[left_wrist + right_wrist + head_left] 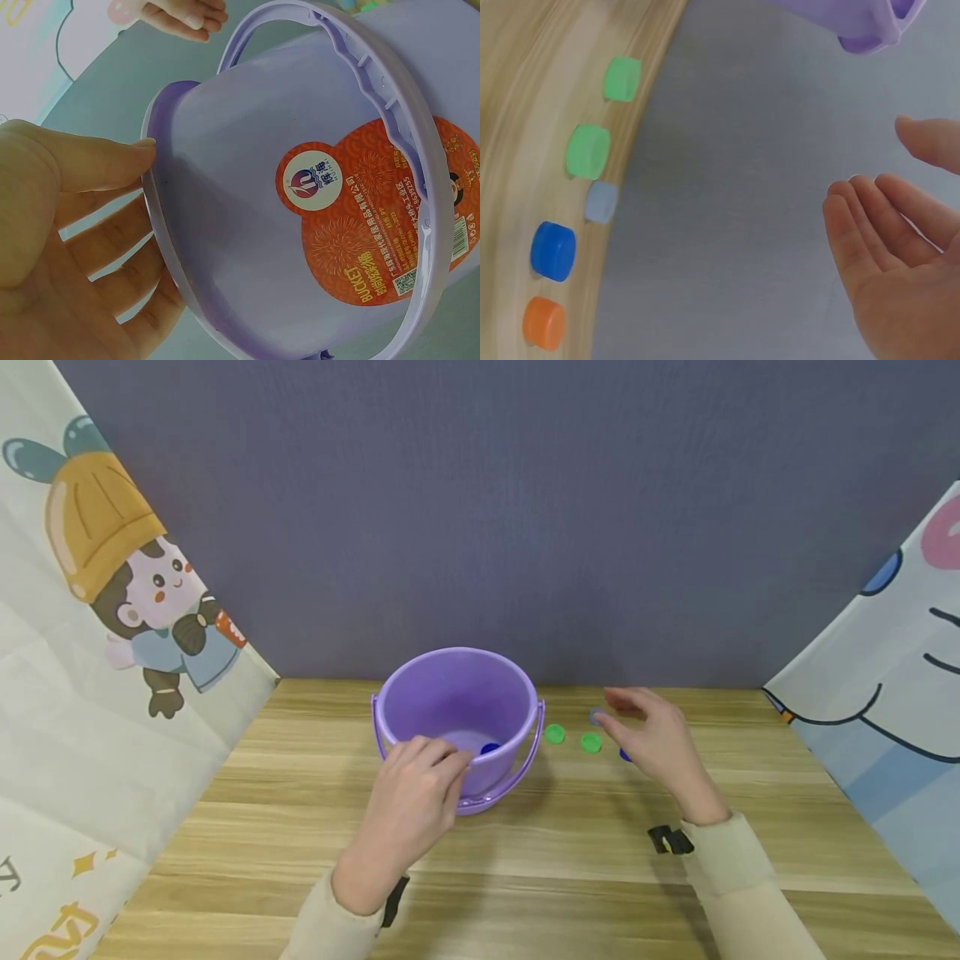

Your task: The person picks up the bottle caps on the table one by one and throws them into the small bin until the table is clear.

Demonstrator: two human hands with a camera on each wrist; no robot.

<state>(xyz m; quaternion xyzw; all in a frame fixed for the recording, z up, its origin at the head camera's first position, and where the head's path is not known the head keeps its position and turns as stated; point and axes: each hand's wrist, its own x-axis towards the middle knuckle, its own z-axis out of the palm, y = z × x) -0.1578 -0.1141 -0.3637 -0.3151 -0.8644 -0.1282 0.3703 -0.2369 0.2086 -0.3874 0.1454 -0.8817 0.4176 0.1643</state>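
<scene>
A purple bucket (457, 664) stands upright, its handle hanging down at the front. My left hand (420, 785) grips the near rim. In the left wrist view the thumb (112, 159) lies on the rim's outer side, with the fingers over the inner side. A dark blue bottle cap (489, 748) is inside the bucket. My right hand (658, 743) is raised over the loose caps, thumb and fingers apart, holding nothing. Below it lie two green caps (589, 151), a pale blue cap (601, 202), a blue cap (553, 251) and an orange cap (544, 323), which the right hand hides in the head view.
The wood-grain table (570, 877) runs back to a dark grey panel (480, 510). White printed sheets with cartoon figures slope up at the left (75, 735) and right (900, 668). A red label (367, 217) is on the bucket's outer wall.
</scene>
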